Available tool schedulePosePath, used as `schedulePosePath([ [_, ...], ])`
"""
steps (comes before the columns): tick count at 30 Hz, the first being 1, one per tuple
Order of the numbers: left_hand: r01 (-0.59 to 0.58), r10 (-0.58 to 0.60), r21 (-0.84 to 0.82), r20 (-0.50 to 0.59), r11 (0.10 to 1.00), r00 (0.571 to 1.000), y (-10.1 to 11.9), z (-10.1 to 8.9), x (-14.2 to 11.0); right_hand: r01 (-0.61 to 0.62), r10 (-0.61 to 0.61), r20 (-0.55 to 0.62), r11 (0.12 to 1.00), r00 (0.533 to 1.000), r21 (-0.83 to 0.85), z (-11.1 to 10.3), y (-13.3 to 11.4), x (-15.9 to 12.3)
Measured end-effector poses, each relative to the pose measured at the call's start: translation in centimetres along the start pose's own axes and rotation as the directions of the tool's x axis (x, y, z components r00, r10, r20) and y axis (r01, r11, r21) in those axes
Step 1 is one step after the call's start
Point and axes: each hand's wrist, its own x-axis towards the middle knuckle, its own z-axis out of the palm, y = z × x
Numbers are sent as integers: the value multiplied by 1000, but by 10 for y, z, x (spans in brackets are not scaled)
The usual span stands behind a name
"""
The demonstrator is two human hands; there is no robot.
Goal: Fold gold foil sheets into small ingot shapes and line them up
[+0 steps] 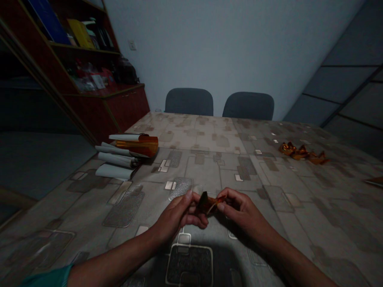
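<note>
Between my two hands, just above the table, is a small folded piece of shiny gold foil paper (pixel 209 204). My left hand (pixel 182 213) grips its left end, with the thumb on top and the other fingers curled beneath. The thumb and fingers of my right hand (pixel 239 205) pinch its right end. Over on the right side of the table stands a short row of folded gold foil paper pieces (pixel 302 152), shaped like little ingots. To the left lie several bent stacks of foil paper (pixel 119 161), mostly showing pale undersides, one with its gold face outward.
The table (pixel 203 135) has a patterned cover. Two grey chairs (pixel 189 101) stand at its far side, against the wall. A reddish wooden cabinet (pixel 125 105) with loaded shelves is at the left. Another flat item (pixel 374 181) lies at the right edge of view.
</note>
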Motion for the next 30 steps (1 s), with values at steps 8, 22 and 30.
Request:
schedulePosePath([
  [8,-9,59,323,-143,946,988,3,3,0,76,-94,-52,957,994,-279,5,3,-4],
  [22,101,-82,81,-213,992,974,2,6,1,311,-325,35,863,945,-399,8,-14,-6],
  [30,110,-94,75,-187,991,978,0,7,1,247,-263,24,867,964,-433,8,-14,-5],
])
